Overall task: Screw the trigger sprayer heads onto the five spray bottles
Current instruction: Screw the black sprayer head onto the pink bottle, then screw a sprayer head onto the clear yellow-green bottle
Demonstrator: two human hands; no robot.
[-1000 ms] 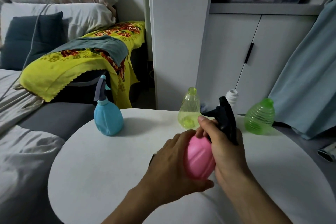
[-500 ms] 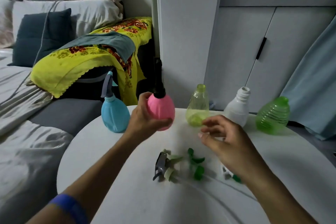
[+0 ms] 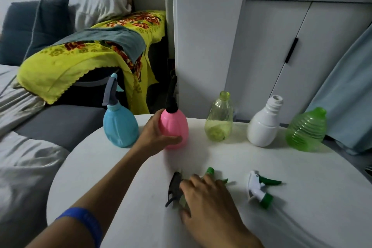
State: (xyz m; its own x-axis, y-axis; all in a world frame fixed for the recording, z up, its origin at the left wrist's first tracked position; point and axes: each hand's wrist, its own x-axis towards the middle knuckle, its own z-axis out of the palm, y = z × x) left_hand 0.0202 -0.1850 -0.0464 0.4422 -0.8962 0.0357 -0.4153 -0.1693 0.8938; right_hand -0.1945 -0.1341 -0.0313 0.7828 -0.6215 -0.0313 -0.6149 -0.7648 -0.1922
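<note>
Left hand (image 3: 155, 135) is now setting pink bottle (image 3: 174, 128) down beside blue bottle (image 3: 120, 128); right hand (image 3: 209, 201) is now covering grey sprayer head (image 3: 174, 188) near table's front edge

Left hand (image 3: 156, 134) reaching forward, fingers curling in grip, forearm outstretched. Right hand (image 3: 209, 197) hovering low, palm down, fingers spreading.

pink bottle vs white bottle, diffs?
The pink bottle has a black sprayer head on; the white bottle has a bare open threaded neck. The left hand grips the pink bottle; the white bottle stands untouched. Both are upright on the table.
</note>
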